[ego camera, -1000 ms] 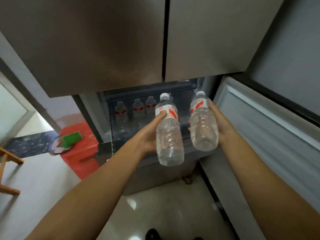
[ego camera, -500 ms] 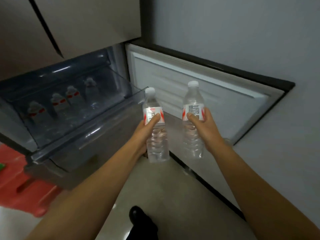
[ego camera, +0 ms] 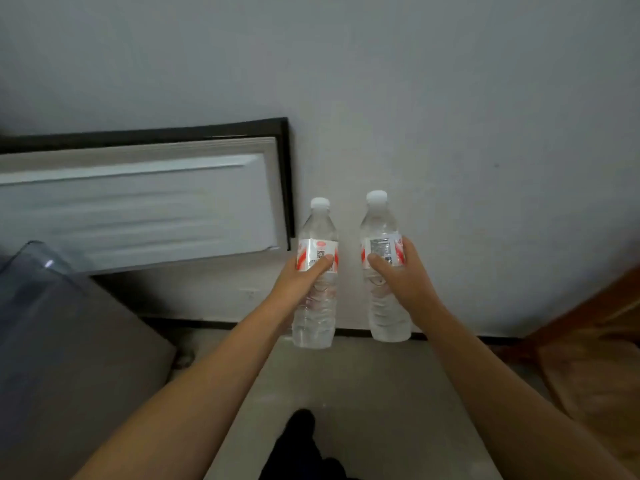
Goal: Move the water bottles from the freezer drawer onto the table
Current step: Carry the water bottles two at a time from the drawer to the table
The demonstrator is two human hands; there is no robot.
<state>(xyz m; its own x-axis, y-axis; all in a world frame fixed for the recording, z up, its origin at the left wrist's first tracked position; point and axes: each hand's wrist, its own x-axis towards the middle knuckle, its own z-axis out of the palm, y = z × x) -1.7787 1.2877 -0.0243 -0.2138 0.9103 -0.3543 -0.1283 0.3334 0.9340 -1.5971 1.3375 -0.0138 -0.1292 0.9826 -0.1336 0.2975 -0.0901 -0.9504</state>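
Note:
I hold two clear water bottles with white caps and red-and-white labels, both upright in front of me. My left hand grips the left bottle around its label. My right hand grips the right bottle the same way. The open freezer door lies to the left, and a corner of the clear freezer drawer shows at the left edge. The other bottles in the drawer are out of view.
A plain grey wall fills the view ahead. A brown wooden piece of furniture stands at the right edge. The grey freezer front is at lower left, and my dark shoe rests on the tiled floor.
My view has swung right, away from the freezer toward the wall. The drawer with its bottles slid out of sight, and the wooden furniture came in at right. Both hands still carry their bottles.

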